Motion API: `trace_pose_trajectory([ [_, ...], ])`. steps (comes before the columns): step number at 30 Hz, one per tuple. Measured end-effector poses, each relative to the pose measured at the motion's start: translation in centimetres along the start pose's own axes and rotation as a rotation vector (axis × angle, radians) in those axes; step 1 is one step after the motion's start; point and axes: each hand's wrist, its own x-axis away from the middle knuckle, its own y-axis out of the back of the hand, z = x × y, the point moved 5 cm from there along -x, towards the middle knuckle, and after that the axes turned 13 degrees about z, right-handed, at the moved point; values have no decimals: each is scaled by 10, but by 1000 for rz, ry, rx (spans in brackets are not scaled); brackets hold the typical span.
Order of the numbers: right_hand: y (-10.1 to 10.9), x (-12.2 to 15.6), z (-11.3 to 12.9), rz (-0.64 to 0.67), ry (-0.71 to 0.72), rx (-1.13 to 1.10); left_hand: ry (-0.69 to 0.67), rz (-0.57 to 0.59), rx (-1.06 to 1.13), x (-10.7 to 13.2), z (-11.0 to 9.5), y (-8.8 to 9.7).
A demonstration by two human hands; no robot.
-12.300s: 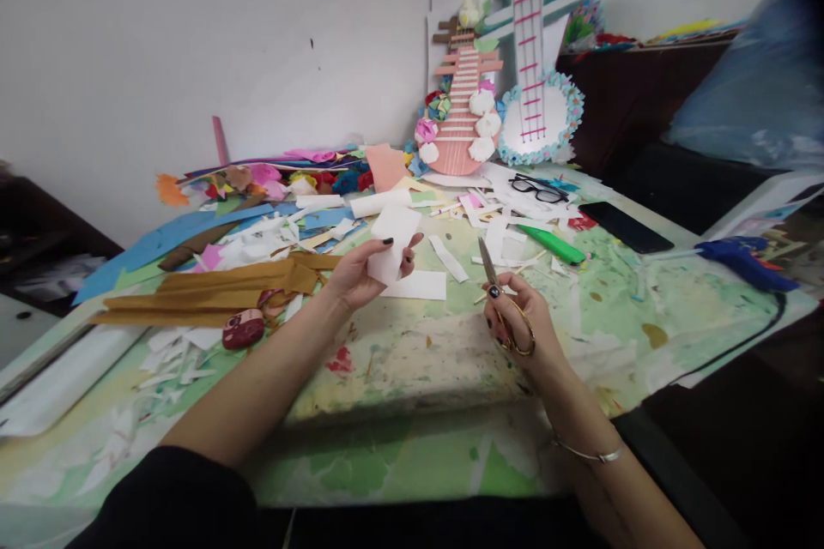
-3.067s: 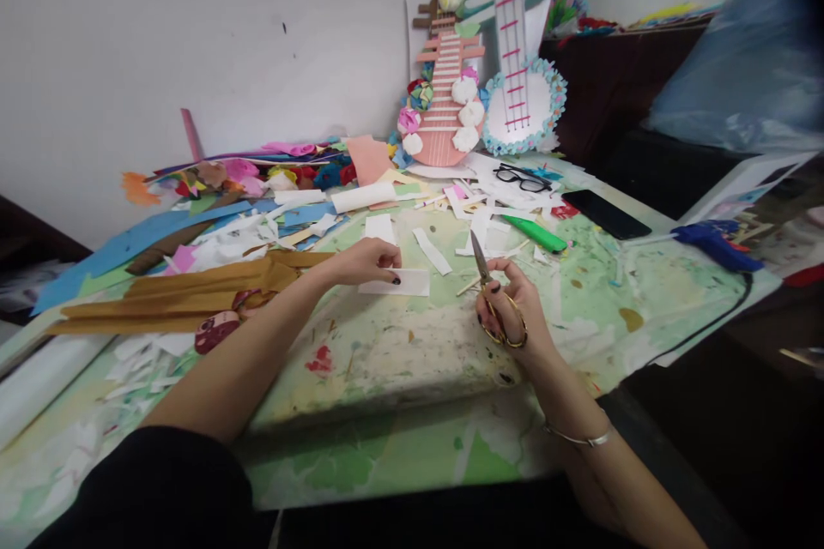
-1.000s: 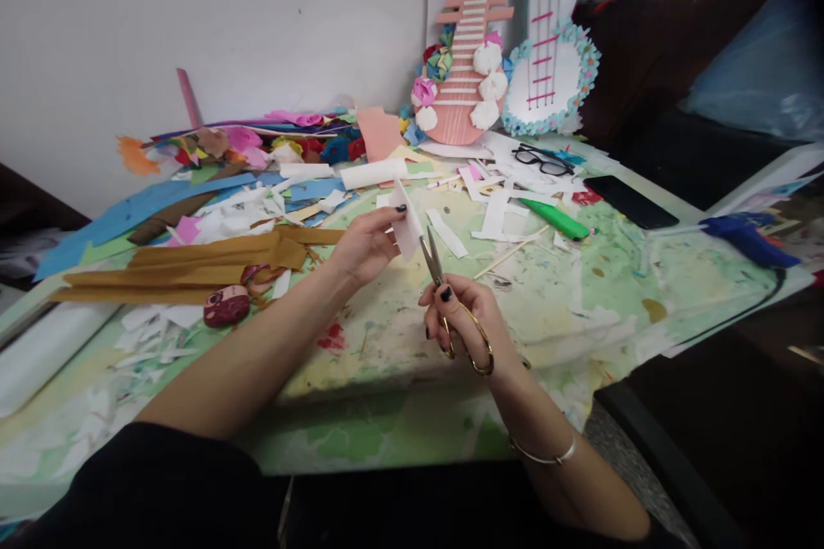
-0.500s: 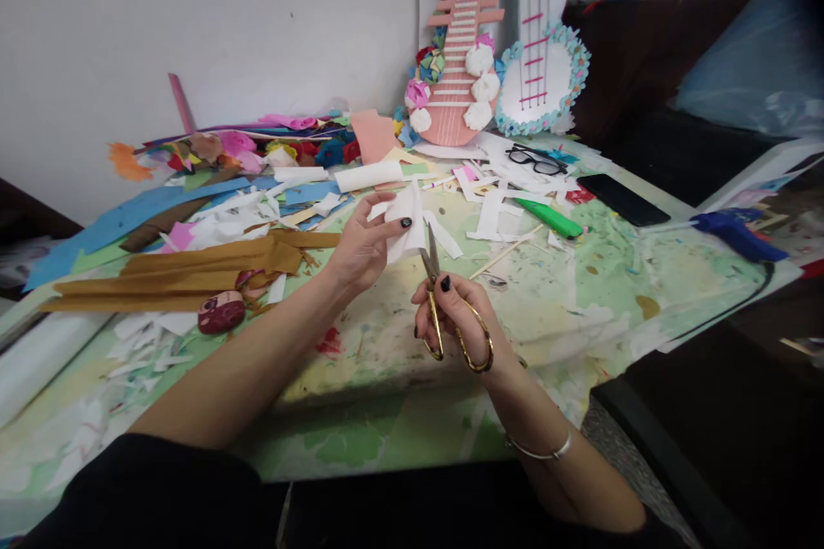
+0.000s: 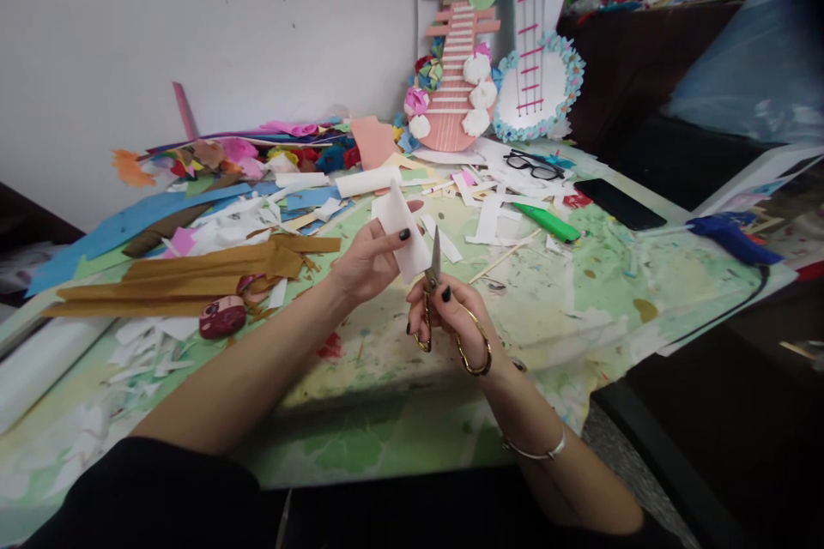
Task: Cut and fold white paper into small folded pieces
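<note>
Between the thumb and fingers of my left hand (image 5: 373, 262) is a piece of white paper (image 5: 407, 242), held upright and folded or curled along one side. My right hand (image 5: 460, 317) grips a pair of scissors (image 5: 434, 262) with gold handles, thumb and fingers in the loops. The blades point up and away, just right of the paper's lower corner; whether they touch it I cannot tell. Under and behind the hands lies a paint-stained green table cover (image 5: 547, 309). A white paper strip (image 5: 441, 238) rests on it behind the scissors.
Brown crepe paper (image 5: 193, 279) and a dark red mouse-shaped object (image 5: 222, 317) lie at left. To the right are a green cutter (image 5: 547, 221), a black phone (image 5: 619, 203), glasses (image 5: 534, 165) and a blue glue gun (image 5: 734, 240). Paper instruments (image 5: 454, 107) lean on the wall.
My left hand has turned the white paper so its folded side faces me more. The scissors' blades, spread slightly before, are now nearly together and a little lower.
</note>
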Motion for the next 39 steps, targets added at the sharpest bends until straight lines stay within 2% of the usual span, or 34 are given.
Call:
trace_pose_trajectory([
  [11,2,5,2,32,-36,51,27,-55,-118,-1,2,11],
  [20,3,5,1,2,-22,46,34,-77,-144,-1,2,10],
  [25,6,7,-5,-41,-13,20,8,-118,-137,-1,1,12],
  [33,6,7,-6,-5,32,-5,-16,-85,-93,-1,2,11],
  [39,6,7,-6,-21,32,-1,-25,-102,-86,-2,2,12],
])
